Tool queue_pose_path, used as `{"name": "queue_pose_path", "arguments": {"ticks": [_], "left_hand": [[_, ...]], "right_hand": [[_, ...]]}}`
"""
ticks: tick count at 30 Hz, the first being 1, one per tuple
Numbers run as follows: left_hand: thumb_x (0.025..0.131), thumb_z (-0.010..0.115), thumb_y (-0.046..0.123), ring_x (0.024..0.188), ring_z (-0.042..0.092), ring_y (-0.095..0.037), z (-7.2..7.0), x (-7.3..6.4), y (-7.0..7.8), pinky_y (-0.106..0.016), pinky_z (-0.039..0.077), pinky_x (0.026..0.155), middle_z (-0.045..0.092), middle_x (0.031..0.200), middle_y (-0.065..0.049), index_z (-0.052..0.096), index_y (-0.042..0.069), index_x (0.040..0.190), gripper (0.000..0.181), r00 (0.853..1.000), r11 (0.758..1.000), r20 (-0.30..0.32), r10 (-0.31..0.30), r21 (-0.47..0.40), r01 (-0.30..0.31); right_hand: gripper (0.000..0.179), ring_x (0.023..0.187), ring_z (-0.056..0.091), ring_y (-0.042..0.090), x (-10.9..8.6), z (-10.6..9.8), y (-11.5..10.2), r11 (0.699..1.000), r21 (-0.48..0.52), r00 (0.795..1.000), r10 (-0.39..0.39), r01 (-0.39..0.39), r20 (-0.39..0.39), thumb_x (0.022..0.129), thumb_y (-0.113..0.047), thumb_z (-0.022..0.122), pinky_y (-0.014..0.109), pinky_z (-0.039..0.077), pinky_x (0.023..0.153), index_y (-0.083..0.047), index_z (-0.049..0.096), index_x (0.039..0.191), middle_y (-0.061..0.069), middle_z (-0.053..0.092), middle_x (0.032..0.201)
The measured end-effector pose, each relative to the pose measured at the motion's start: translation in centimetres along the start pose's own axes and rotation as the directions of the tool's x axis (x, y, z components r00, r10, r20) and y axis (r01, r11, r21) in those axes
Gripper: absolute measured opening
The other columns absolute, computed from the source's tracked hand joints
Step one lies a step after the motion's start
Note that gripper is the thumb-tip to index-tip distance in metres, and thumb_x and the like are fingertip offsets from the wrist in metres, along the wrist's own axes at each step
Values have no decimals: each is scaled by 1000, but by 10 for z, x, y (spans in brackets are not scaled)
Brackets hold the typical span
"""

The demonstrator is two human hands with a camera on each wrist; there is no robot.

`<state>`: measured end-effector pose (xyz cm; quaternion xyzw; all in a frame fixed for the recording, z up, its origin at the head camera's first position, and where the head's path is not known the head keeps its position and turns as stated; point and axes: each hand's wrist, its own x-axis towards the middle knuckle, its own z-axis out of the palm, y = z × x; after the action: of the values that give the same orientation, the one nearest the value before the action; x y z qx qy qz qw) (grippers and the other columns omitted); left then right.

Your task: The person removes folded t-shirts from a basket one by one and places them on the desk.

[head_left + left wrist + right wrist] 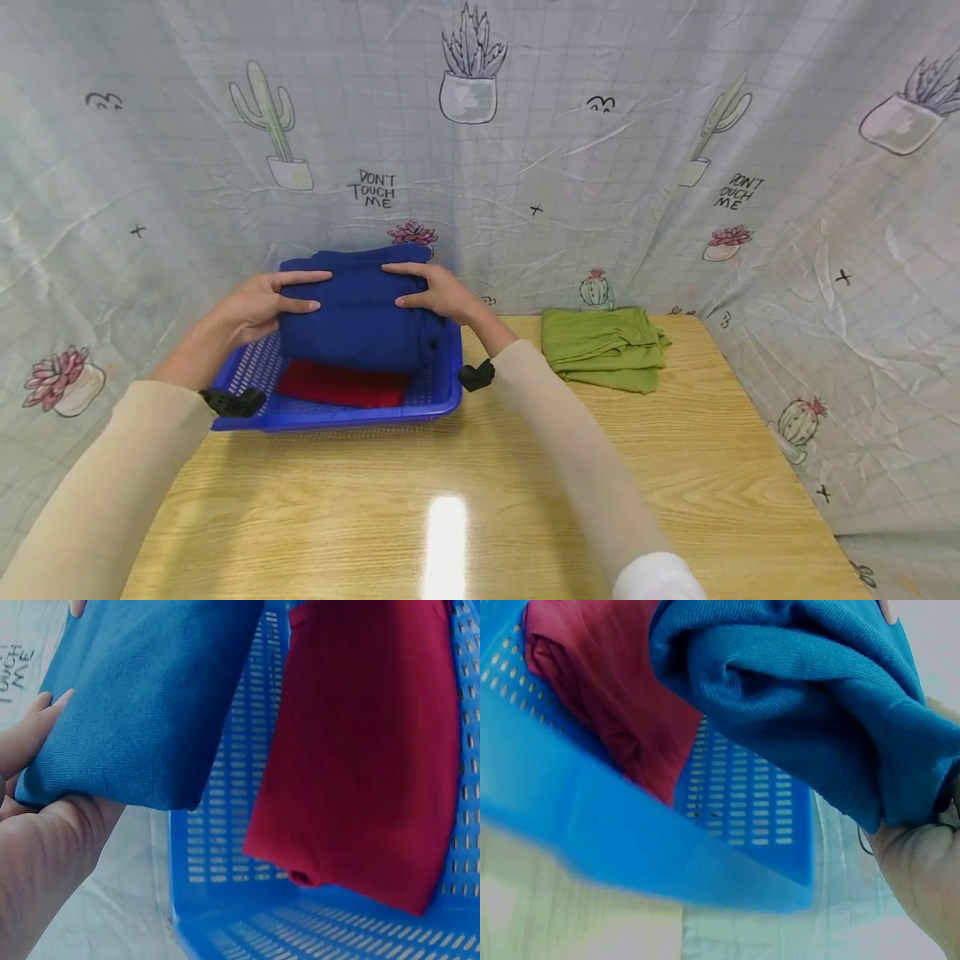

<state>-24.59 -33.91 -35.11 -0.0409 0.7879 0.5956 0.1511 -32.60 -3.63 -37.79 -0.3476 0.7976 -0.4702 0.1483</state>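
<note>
A folded blue garment (356, 321) is held tilted over a blue plastic basket (420, 411), one hand at each end. My left hand (251, 304) grips its left end, with fingers over the top face and the palm underneath in the left wrist view. At the other end my right hand (446, 293) grips the cloth, fingers spread on the upper face. The rolled layers of the blue garment (802, 697) show at that end in the right wrist view. Below it, a folded red garment (360, 772) lies on the basket's slotted floor.
A folded green garment (603, 346) lies on the wooden table (525, 467), right of the basket. Behind the table hangs a pale curtain (517, 167) with printed cacti, close to the basket's back, and it also covers the right side.
</note>
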Motion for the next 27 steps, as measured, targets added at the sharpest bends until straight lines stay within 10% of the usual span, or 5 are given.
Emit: {"name": "queue_pose_path", "arguments": {"ticks": [11, 18, 27], "left_hand": [[96, 71, 9, 44, 21, -11, 28, 2, 13, -26, 21, 43, 6, 170, -3, 51, 26, 152, 62, 999, 998, 23, 44, -53, -42], [95, 71, 4, 74, 66, -8, 52, 0, 22, -19, 42, 52, 30, 160, -6, 53, 23, 150, 61, 997, 987, 36, 63, -154, -57], [96, 67, -2, 99, 73, -16, 78, -1, 31, -31, 60, 79, 42, 154, -11, 52, 18, 151, 61, 993, 960, 74, 91, -272, -67]], "right_hand": [[52, 134, 50, 19, -22, -27, 4, 999, -3, 999, -33, 33, -8, 96, -16, 72, 32, 47, 103, -23, 58, 146, 5, 45, 155], [52, 137, 48, 19, -40, -44, 2, 999, -32, 999, -36, 36, 4, 97, -18, 71, 35, 45, 107, -24, 57, 147, 2, 44, 156], [53, 137, 49, 22, -64, -66, 1, 998, -51, 1000, -28, 29, 13, 98, -18, 70, 38, 44, 109, -25, 55, 149, 3, 44, 156]]}}
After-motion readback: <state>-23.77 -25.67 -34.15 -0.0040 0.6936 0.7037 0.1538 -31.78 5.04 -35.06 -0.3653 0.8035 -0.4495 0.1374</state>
